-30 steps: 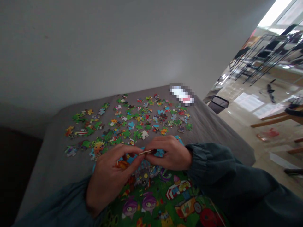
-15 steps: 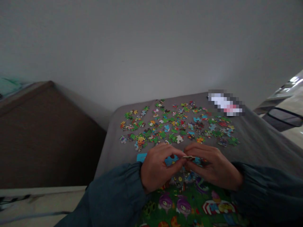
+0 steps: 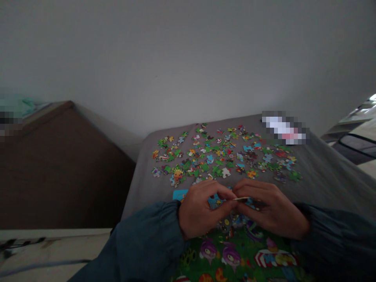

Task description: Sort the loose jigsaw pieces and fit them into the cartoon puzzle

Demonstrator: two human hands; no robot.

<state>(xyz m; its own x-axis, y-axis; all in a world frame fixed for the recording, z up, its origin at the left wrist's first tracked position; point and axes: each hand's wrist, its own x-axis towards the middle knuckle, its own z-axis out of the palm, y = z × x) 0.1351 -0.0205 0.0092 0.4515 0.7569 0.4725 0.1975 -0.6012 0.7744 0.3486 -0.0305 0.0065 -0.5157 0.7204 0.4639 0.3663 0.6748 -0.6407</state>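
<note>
Between the fingertips of both hands is a thin puzzle piece (image 3: pixel 241 199), seen edge-on, so its picture is hidden. My left hand (image 3: pixel 204 209) pinches it from the left side. From the right, the thumb and fingers of my right hand (image 3: pixel 268 207) close on the same piece. Both hands hover over a colourful printed picture sheet (image 3: pixel 219 270) with purple cartoon figures and a green ground; its upper part is partly covered by the hands. Just beyond them, many loose jigsaw pieces (image 3: pixel 217 158) lie scattered, among them a pale one (image 3: pixel 225 172).
The pieces lie on a grey cloth-covered table (image 3: pixel 141 184) pushed against a pale wall (image 3: pixel 176 58). A phone-like object (image 3: pixel 283 129), blurred out, rests at the back right corner. To the left stands a dark brown wooden panel (image 3: pixel 64 168). A black-framed item (image 3: pixel 357 147) is at right.
The whole scene has shifted slightly to the right in view. Both hands keep their pinch, and the puzzle piece between them has turned a little, showing a thinner edge.
</note>
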